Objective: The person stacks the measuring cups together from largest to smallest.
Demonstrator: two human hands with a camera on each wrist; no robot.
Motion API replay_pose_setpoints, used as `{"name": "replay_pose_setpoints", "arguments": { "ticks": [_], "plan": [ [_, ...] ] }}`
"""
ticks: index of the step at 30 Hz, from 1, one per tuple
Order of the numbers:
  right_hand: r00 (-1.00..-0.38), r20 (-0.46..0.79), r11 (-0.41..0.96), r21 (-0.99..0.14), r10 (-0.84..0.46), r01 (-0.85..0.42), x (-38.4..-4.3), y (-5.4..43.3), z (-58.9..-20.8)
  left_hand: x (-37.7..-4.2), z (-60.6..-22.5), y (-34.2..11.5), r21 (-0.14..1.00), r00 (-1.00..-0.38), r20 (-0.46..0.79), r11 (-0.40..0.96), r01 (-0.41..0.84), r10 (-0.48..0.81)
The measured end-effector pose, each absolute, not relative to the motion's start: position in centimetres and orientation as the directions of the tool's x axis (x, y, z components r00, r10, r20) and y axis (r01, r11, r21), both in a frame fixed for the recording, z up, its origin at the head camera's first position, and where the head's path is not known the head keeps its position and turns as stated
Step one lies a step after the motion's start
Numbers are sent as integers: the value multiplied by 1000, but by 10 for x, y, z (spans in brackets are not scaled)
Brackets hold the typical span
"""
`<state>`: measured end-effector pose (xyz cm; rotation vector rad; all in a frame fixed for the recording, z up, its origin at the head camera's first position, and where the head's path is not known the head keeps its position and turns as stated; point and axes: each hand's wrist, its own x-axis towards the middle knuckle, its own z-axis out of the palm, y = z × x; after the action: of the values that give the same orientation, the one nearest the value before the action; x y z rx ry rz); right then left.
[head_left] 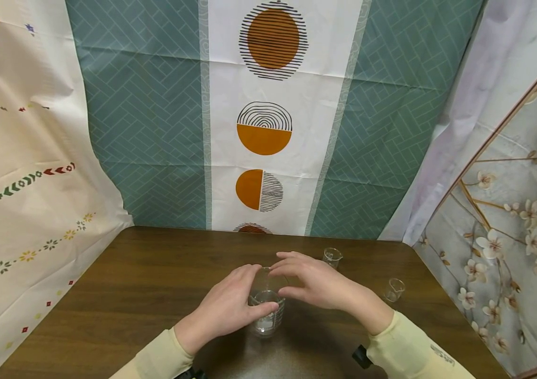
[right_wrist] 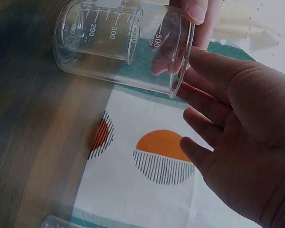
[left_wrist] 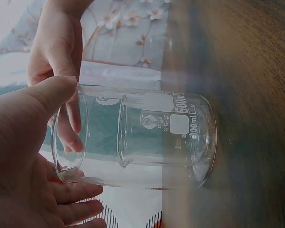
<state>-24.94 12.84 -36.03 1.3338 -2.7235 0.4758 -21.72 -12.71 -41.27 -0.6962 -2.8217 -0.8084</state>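
A large clear glass beaker (head_left: 265, 332) stands upright on the table in the head view. Inside it sits a smaller graduated beaker (left_wrist: 152, 147), below the large one's rim. My left hand (head_left: 230, 302) holds the large beaker near its rim, thumb on the near side and fingers round the far left. In the left wrist view the thumb lies against the rim. On the right side of the same rim is my right hand (head_left: 313, 281), fingers spread and loosely bent. The right wrist view shows its thumb close to the rim; whether it touches glass I cannot tell.
Farther back stands a small glass beaker (head_left: 332, 257), just beyond my right hand. An even smaller beaker (head_left: 395, 289) is farther right. The brown wooden table (head_left: 155, 273) meets patterned cloths at its back and sides.
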Motion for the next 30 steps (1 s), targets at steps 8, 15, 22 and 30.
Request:
{"name": "replay_pose_setpoints", "arguments": {
  "ticks": [8, 15, 22, 30],
  "plan": [
    [-635, 234, 579, -268, -737, -770, -246, 134, -363, -217, -413, -126, 470, -882, 247, 747, 471, 401],
    [-638, 257, 577, -278, -726, -768, -245, 137, -365, -217, -413, -126, 462, -884, 251, 754, 467, 394],
    [-652, 286, 595, -267, -702, -758, -243, 141, -367, -218, -412, -126, 455, -881, 269, 754, 473, 390],
    [-684, 314, 638, -248, -658, -729, -238, 144, -371, -217, -413, -126, 456, -883, 266, 757, 468, 386]
  ]
}}
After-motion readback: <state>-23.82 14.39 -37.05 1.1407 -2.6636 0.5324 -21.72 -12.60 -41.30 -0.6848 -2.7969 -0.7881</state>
